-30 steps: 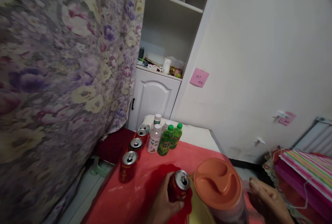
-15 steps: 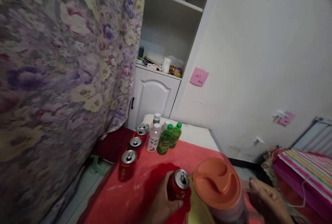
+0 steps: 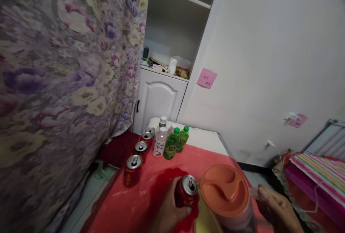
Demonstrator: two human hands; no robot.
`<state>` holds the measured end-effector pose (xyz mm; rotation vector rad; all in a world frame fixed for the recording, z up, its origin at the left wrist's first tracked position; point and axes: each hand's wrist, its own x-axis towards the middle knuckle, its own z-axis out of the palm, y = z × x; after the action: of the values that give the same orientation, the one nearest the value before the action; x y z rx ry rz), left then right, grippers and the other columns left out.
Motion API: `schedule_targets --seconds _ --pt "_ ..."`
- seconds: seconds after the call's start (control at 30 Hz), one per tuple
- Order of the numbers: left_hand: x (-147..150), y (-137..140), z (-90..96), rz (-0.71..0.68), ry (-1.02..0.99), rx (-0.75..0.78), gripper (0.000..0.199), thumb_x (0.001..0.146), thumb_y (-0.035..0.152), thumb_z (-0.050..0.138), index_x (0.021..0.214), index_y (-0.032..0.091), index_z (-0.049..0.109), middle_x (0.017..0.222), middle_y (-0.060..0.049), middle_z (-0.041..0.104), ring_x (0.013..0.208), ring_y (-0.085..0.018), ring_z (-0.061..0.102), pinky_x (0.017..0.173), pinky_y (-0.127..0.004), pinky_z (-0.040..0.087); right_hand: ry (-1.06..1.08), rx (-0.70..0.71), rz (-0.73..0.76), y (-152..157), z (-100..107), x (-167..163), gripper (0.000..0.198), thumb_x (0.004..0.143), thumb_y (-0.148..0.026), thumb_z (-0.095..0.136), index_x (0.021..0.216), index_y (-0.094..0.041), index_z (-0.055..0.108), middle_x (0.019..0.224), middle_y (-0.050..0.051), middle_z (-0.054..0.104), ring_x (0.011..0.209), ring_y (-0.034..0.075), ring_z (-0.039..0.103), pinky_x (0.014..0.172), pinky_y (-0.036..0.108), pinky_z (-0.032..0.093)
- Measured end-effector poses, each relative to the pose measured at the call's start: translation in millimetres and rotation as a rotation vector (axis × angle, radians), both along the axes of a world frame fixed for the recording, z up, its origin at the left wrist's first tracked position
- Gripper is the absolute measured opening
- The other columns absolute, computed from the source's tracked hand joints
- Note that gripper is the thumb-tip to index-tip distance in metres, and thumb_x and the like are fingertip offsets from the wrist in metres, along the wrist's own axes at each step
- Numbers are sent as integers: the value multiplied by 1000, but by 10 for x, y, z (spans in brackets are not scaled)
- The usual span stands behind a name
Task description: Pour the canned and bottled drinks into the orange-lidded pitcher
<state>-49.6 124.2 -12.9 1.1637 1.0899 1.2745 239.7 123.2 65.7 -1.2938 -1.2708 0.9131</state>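
My left hand (image 3: 171, 204) is wrapped round a red drink can (image 3: 185, 191), its opened top tilted slightly. Close against the can's right side stands a clear pitcher (image 3: 237, 222) with an orange lid (image 3: 225, 190). My right hand (image 3: 279, 204) is closed on the pitcher's see-through handle at the right. Beneath the can lies a dark red scalloped mat (image 3: 161, 186), and a yellow-green thing (image 3: 205, 215) sits between can and pitcher, its kind unclear. More opened red cans, the nearest one (image 3: 133, 172) upright, line the table's left side.
Green-capped bottles (image 3: 171, 146) and white-capped bottles (image 3: 160, 145) stand behind, on the red-covered table (image 3: 113, 211). A floral curtain (image 3: 67, 82) hangs at the left. A white cabinet (image 3: 161, 96) and wall are at the back. Striped cloth (image 3: 320, 172) lies at the right.
Almost nothing differs. The view has shifted very slightly, and both hands keep their places on the can and the pitcher.
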Motion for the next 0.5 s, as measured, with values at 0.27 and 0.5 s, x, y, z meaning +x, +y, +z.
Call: schedule_targets --seconds 0.27,0.5 --pt "6 14 -25 2 -37 48 64 55 8 72 116 18 59 120 -12 73 114 -33 65 101 -41 49 84 -32 30 5 -74 -43 56 74 -66 72 58 -23 40 56 -7 31 52 10 27 48 25 30" --pt "-10 4 -7 -16 -80 56 66 55 6 70 119 19 58 124 -12 72 114 -31 65 100 -40 50 147 -20 12 -62 -50 -185 50 72 -63 75 57 -23 51 50 -5 40 46 12 36 45 26 30"
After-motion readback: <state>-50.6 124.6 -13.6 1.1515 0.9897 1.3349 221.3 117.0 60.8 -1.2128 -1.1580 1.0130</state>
